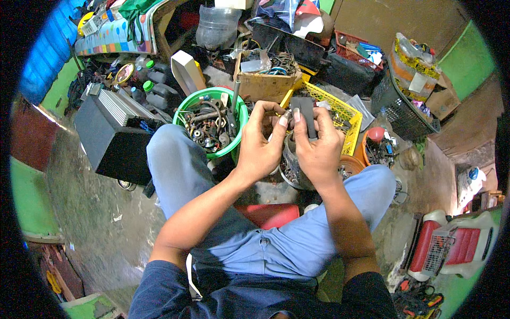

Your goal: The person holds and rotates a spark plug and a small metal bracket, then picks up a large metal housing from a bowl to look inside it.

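Note:
My left hand (259, 146) is closed, pinching a small cylindrical metal part (287, 114) between thumb and fingers. Held in my right hand (320, 146) is a dark grey sheet (304, 109) that looks like sandpaper, its edge against or very close to the metal part. Both hands meet in front of me, above my bent knees. Under them stands a round tub (289, 169) of parts, mostly covered by my hands. A green basin (244, 118) full of used metal parts sits just left of my left hand.
Behind my hands lies a yellow crate (348, 109). An orange basin (365, 149) of parts is to the right, near a dark laundry basket (396, 103). A black box (109, 141) stands at left, dark bottles (159, 95) behind it. A wooden box (265, 85) holds scrap.

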Available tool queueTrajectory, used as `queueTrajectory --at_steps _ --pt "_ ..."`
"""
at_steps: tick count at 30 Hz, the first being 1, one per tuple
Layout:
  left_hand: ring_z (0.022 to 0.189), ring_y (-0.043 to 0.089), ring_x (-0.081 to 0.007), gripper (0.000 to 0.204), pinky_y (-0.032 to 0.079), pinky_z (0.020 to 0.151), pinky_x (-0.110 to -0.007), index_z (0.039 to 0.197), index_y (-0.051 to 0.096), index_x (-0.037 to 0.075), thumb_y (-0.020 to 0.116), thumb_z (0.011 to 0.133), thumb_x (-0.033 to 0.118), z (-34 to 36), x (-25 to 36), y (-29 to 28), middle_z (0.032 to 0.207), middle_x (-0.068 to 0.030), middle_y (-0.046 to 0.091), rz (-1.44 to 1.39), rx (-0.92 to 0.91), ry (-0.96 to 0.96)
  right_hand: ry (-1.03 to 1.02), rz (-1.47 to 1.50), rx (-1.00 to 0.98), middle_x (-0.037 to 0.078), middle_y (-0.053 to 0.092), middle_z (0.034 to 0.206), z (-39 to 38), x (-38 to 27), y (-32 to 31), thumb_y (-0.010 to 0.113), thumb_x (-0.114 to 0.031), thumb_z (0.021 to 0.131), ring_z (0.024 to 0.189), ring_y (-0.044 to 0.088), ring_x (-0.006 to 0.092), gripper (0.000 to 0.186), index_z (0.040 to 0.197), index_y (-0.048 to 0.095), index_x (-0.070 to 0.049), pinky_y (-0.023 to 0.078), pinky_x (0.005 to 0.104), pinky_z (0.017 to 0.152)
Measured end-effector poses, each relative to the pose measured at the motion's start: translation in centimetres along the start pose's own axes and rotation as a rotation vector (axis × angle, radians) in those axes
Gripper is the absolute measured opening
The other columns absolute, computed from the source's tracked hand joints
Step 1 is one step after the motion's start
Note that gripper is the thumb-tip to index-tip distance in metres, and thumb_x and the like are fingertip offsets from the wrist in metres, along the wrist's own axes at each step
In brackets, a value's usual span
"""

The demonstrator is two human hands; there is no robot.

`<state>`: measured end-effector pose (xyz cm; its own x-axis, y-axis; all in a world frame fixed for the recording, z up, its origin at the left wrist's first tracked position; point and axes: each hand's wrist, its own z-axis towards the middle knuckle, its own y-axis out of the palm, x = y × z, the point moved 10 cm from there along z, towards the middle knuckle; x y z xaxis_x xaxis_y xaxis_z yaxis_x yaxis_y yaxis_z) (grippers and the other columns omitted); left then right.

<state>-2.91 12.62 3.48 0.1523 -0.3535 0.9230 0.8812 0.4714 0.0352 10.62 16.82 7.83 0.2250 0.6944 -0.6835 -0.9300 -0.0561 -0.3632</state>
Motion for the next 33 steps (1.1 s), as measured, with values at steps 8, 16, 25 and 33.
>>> queueTrajectory --at_steps 8,16,25,33 --pt "0.067 0.053 -0.0081 0.011 0.045 0.062 -0.025 0.1 0.055 -0.002 0.061 0.093 0.003 0.5 0.3 -0.9 0.077 -0.0036 0.059 0.09 0.006 0.175 0.081 0.024 -0.065 0.019 0.067 0.071 0.9 0.7 0.8 0.063 -0.014 0.095 0.066 0.07 0.0361 0.014 0.095 0.057 -0.001 0.049 0.0445 0.053" --pt "0.065 0.051 -0.0059 0.013 0.041 0.058 -0.024 0.107 0.054 -0.001 0.058 0.096 0.004 0.6 0.8 -3.4 0.079 -0.0024 0.06 0.117 0.078 0.191 0.068 0.101 -0.054 0.011 0.058 0.059 0.4 1.1 2.9 0.062 -0.017 0.096 0.05 0.062 0.0283 0.015 0.097 0.058 -0.002 0.043 0.0417 0.049" --pt "0.07 0.054 -0.0073 0.014 0.044 0.063 -0.025 0.108 0.052 0.0 0.057 0.097 0.006 -0.1 0.8 -4.2 0.08 -0.0031 0.059 0.035 0.111 0.145 0.075 0.045 -0.076 0.015 0.059 0.06 0.2 -1.8 3.8 0.061 -0.019 0.096 0.053 0.064 0.0343 0.017 0.098 0.057 -0.003 0.043 0.045 0.05" --pt "0.079 0.058 -0.0085 0.016 0.047 0.07 -0.025 0.11 0.051 0.0 0.059 0.097 0.007 0.0 1.4 -5.4 0.091 -0.0057 0.061 -0.034 0.149 0.182 0.156 -0.032 -0.11 0.024 0.066 0.074 2.1 -3.9 5.0 0.058 -0.021 0.096 0.072 0.066 0.0459 0.019 0.097 0.054 -0.002 0.049 0.0532 0.06"
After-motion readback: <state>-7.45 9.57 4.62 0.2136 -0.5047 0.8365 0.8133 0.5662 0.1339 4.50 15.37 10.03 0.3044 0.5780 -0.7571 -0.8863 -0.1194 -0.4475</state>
